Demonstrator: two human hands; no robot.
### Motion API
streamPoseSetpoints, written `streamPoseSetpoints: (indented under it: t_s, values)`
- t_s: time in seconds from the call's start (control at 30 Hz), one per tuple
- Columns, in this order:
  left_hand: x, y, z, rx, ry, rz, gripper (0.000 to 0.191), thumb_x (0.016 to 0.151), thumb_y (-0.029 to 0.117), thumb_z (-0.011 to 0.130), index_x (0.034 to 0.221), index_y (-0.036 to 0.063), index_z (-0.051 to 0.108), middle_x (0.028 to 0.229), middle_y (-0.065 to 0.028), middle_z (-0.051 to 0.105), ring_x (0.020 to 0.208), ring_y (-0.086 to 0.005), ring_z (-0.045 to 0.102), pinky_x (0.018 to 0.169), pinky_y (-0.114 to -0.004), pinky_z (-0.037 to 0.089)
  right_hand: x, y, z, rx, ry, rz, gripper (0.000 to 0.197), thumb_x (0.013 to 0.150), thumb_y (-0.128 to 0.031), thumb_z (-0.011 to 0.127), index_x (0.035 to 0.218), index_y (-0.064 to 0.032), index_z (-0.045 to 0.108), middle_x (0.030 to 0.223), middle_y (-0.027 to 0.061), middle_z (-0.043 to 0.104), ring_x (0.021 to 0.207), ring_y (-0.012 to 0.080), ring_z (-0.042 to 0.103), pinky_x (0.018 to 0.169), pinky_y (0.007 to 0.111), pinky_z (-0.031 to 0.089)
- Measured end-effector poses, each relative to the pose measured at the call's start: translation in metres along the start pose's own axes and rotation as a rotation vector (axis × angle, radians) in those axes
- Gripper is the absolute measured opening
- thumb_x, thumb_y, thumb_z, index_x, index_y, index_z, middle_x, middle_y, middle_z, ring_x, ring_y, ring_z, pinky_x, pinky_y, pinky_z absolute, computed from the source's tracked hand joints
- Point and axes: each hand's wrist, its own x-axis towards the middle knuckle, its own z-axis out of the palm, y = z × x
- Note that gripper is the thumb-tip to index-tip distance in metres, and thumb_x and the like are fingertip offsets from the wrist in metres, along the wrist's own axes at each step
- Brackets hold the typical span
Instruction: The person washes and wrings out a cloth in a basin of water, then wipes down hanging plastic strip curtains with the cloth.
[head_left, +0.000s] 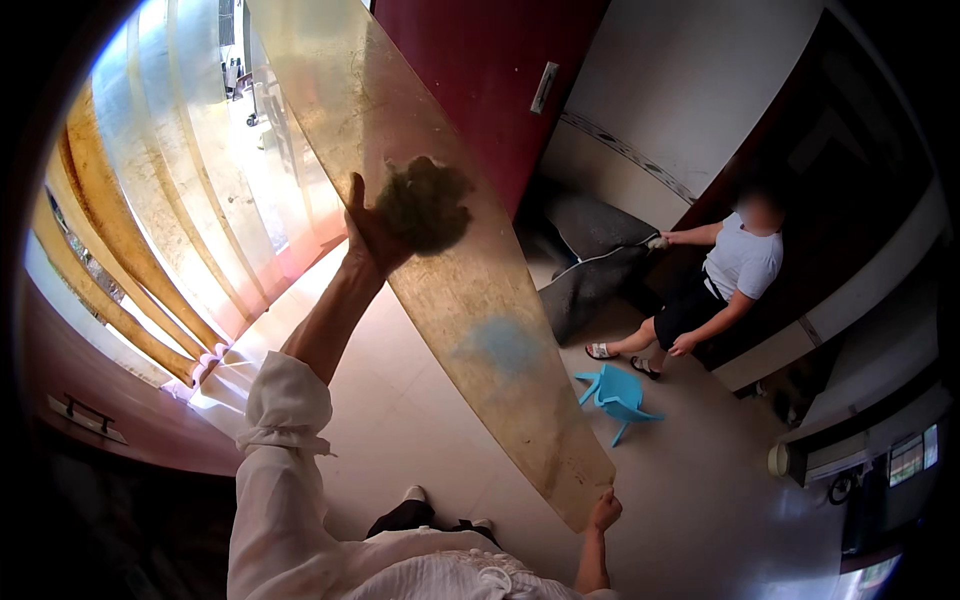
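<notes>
A long, yellowed, translucent plastic curtain strip (480, 300) hangs slantwise before me, stained and cloudy. My left hand (379, 236) is raised at the strip's left edge, thumb up. In it is a dark, crumpled cloth or scrubbing pad (426, 204), which lies over the strip's surface; which of the two I cannot tell. Lower right, my right hand (606, 510) grips the strip's bottom corner. A pale blue patch (502, 345) shows through or on the strip's lower half.
More plastic strips (150, 195) hang in the bright doorway at left. A red door (480, 75) stands behind. At right, a person (742, 262) in a white shirt holds a dark grey cover (600, 232). A small blue plastic chair (619, 394) stands on the tiled floor (390, 405).
</notes>
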Motion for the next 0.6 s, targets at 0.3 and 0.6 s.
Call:
streamPoseSetpoints:
  t_s: [0.3, 0.6]
  values:
    - [-0.051, 0.008, -0.07, 0.359, 0.216, -0.053, 0.038, 0.087, 0.022, 0.054, 0.116, -0.0016, 0.049, 0.109, -0.0152, 0.059, 0.096, -0.0272, 0.06, 0.083, -0.042, 0.051, -0.034, -0.009, 0.037, -0.085, 0.077, -0.003, 0.049, 0.092, -0.034, 0.045, 0.063, 0.005, 0.054, 0.059, 0.0166, 0.056, 0.053, 0.0287, 0.051, 0.055, 0.042, 0.041]
    - [-0.158, -0.158, -0.103, 0.099, 0.534, -0.682, 0.04, 0.086, 0.02, 0.057, 0.121, 0.0036, 0.048, 0.12, -0.0102, 0.054, 0.109, -0.0228, 0.053, 0.096, -0.038, 0.041, -0.043, -0.016, 0.062, -0.138, 0.199, -0.049, 0.046, 0.093, -0.031, 0.043, 0.067, 0.0037, 0.058, 0.063, 0.017, 0.058, 0.054, 0.0331, 0.053, 0.052, 0.042, 0.041]
